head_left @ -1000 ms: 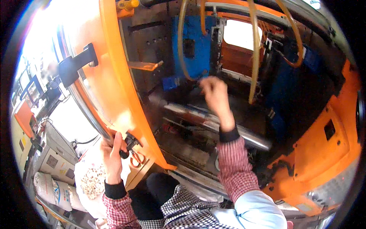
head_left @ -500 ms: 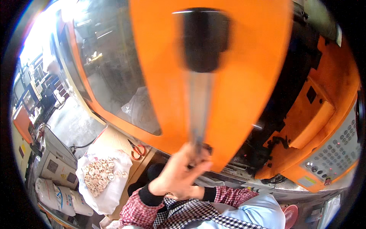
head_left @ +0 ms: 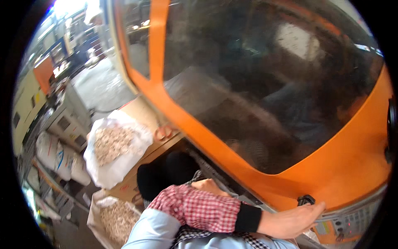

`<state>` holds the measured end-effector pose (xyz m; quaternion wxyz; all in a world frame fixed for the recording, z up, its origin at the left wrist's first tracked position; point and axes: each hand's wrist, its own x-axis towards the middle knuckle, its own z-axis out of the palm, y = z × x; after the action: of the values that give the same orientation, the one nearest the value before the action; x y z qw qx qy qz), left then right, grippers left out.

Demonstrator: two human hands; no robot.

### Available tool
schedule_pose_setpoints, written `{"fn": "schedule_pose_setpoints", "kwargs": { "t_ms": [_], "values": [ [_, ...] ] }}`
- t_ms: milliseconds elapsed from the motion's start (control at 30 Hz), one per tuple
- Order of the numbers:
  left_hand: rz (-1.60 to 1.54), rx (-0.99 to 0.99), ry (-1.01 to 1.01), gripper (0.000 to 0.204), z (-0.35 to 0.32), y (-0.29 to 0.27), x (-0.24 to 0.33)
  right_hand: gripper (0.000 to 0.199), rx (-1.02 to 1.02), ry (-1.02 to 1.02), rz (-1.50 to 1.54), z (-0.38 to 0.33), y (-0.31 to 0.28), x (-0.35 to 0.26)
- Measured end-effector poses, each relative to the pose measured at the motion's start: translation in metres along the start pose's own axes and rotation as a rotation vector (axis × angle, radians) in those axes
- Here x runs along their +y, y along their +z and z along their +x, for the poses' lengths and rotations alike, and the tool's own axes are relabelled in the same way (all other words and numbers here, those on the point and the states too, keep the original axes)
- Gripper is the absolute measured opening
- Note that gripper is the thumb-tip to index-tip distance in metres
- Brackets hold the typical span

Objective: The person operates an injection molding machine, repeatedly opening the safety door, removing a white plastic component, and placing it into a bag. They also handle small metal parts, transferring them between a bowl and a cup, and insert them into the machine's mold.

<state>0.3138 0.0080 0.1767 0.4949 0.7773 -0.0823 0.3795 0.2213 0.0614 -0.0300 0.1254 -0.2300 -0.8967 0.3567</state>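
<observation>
My left arm, in a red checked sleeve with a black cuff, reaches across my body to the right. At its end my left hand [head_left: 290, 219] lies against the lower edge of an orange machine door [head_left: 323, 182], beside a small black fitting [head_left: 306, 200]. Its visible fingers are stretched out, not wrapped round anything. The door has a large dark window [head_left: 257, 95]. Behind my left sleeve, only part of my right hand [head_left: 210, 186] shows, low in front of the machine; its fingers are hidden.
On the left a white bag [head_left: 97, 174] of small beige parts stands on cardboard, near orange-handled scissors [head_left: 163, 132]. Below it is a sack [head_left: 97, 207] of pale scraps. A button panel [head_left: 352, 222] sits at lower right. Filled white sacks [head_left: 56, 155] stand far left.
The orange door has slid right, across the machine's opening, and its window now faces me. My left hand has moved right with it. My view has shifted; my right hand is now mostly covered.
</observation>
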Motion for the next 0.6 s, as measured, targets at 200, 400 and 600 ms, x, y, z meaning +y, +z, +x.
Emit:
{"fn": "schedule_pose_setpoints", "kwargs": {
  "t_ms": [200,400,600],
  "values": [
    [0.309,0.156,0.198,0.049,-0.007,0.018,-0.004,0.033,-0.049,0.059,-0.014,-0.004,-0.006,-0.001],
    [0.484,0.501,0.512,0.065,0.018,0.062,-0.053,0.033,0.089,0.034,-0.07,0.047,-0.02,-0.022],
    [0.477,0.546,0.268,0.049,-0.074,-0.076,0.049,0.019,0.29,-0.273,-0.017,0.178,0.01,-0.027]
  ]
}}
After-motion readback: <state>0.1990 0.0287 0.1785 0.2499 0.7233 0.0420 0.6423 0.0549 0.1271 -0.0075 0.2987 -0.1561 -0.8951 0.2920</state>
